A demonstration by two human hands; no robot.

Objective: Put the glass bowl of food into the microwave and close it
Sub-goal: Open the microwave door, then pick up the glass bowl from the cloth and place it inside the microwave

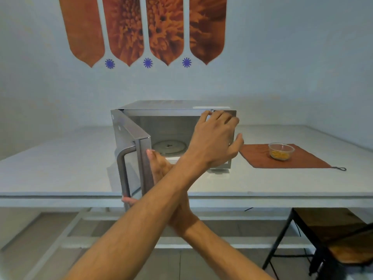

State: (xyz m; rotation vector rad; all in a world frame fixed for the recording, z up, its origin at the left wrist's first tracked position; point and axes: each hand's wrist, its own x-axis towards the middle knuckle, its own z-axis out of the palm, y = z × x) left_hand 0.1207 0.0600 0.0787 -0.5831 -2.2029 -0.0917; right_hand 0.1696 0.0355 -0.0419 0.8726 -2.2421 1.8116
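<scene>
Arms crossed, left hand point(217, 138) spread flat on microwave point(173, 126) front, right hand point(159, 168) gripping open door point(131, 146) edge, glass bowl point(281, 151) of food on orange cloth point(286, 158), tabletop point(60, 168), right of microwave.

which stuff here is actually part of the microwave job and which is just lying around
Part of the job:
- glass bowl of food, on the cloth, not yet moved
- microwave, empty turntable inside
- microwave door, swung open
- right hand on the door edge
- left hand braced on the control side

Just lying about:
- orange cloth
- wall art
- wooden stool
</scene>
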